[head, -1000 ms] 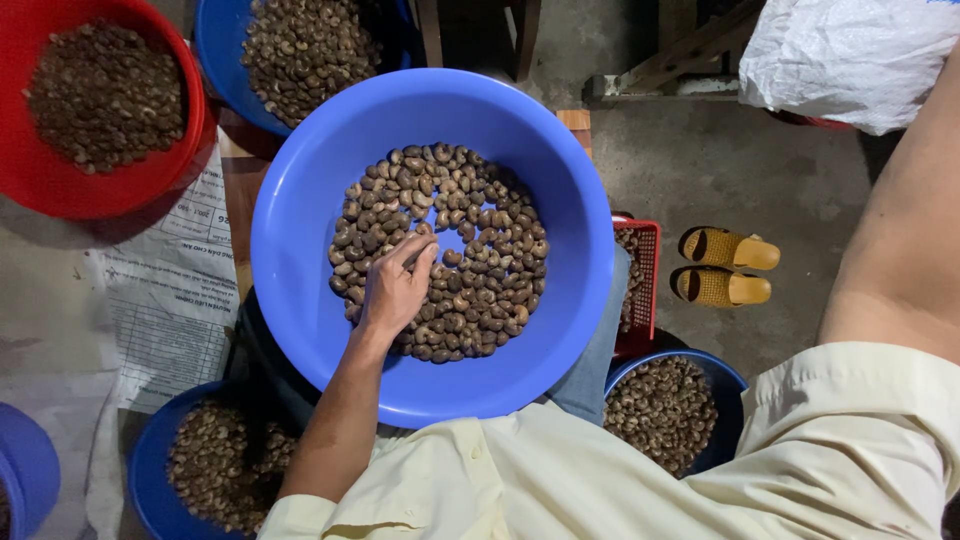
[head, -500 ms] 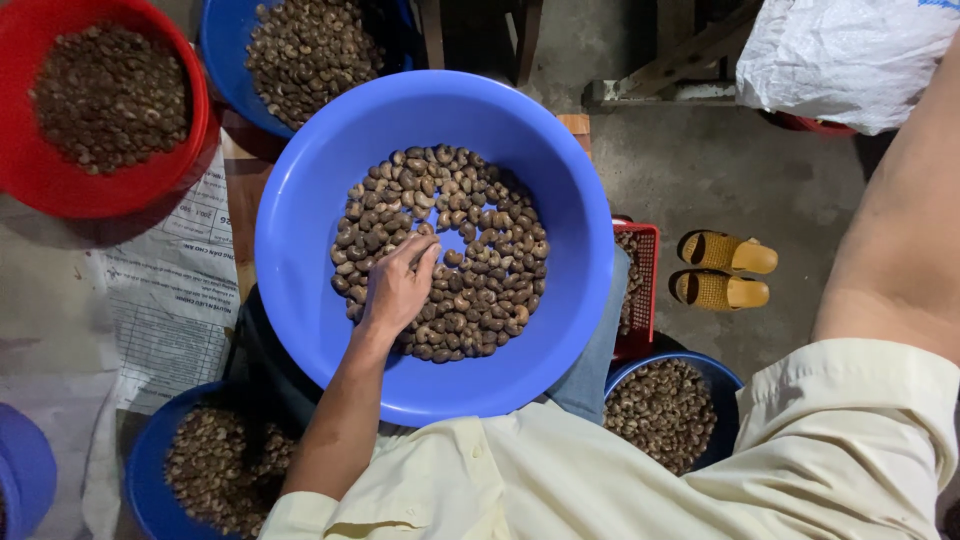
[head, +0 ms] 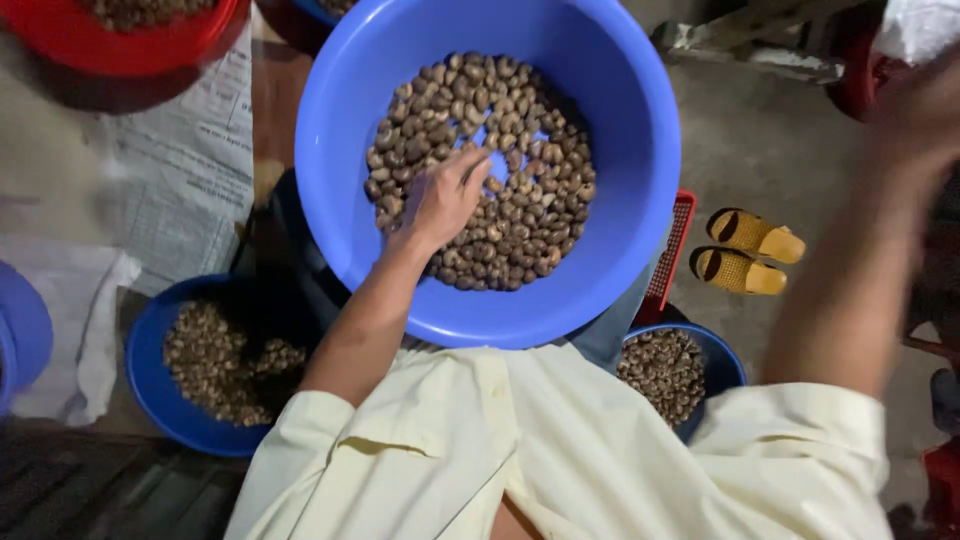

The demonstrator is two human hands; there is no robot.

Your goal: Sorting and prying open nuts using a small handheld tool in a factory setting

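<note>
At far left we see printed paper sheets (head: 190, 150) lying flat, pale with grey ruled tables, between a red basin (head: 130, 35) above and a small blue basin of nuts (head: 205, 365) below. On our lap sits the big blue basin (head: 620, 130), round, its heap of brown cashew nuts (head: 520, 150) spread in a ring with no single heading. Our left hand (head: 445, 200) rests on the nuts, fingers curled and pointing up-right, pinching among them. Further right, yellow sandals (head: 745, 250) point right. Our right hand (head: 925, 110) is raised and blurred; we cannot tell its grip.
</note>
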